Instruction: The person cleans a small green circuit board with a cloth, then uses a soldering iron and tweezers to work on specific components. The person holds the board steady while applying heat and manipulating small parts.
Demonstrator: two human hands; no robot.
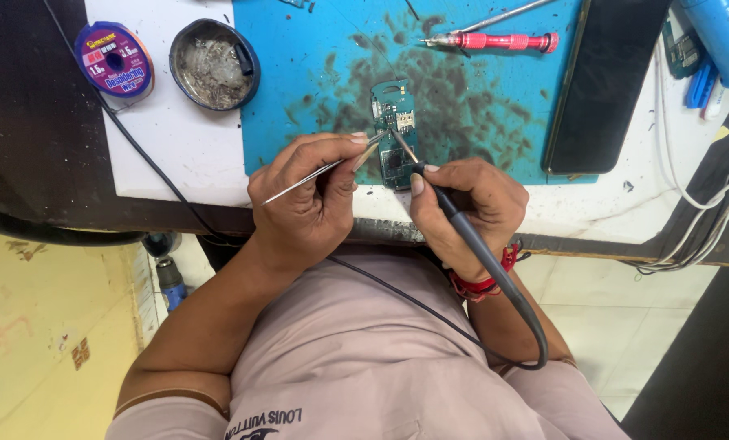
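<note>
Two tools on one tiny board here. The left hand [303, 200] is pinching a pair of metal tweezers [323, 169], tips aimed at the small green circuit board [395, 134], which lies flat on the blue work mat [299, 81] right at the near edge of the desk [185, 155]. The right hand [466, 204] is closed pen-style around a soldering iron [454, 213], its fine tip coming down on the middle of the board, practically meeting the tweezer tips. The iron's dark cable [511, 301] loops back over the person's lap.

Looks to me like they're mid-rework on one small part, tweezers steadying or lifting it while the iron heats the joint. Can't tell if the tweezers actually have the part gripped, it's too small to see. My guess is the next move needs a really steady hand: keep the heat on just that spot, then nudge or lift the part straight without smearing neighbouring pads.

Around it: a round tin of brass-wool tip cleaner [213, 63], a purple spool of desoldering braid [114, 59], a red-handled precision screwdriver [495, 40] and a dark phone [605, 81] lying screen-up on the mat's right side. The mat is heavily stained around the board.
</note>
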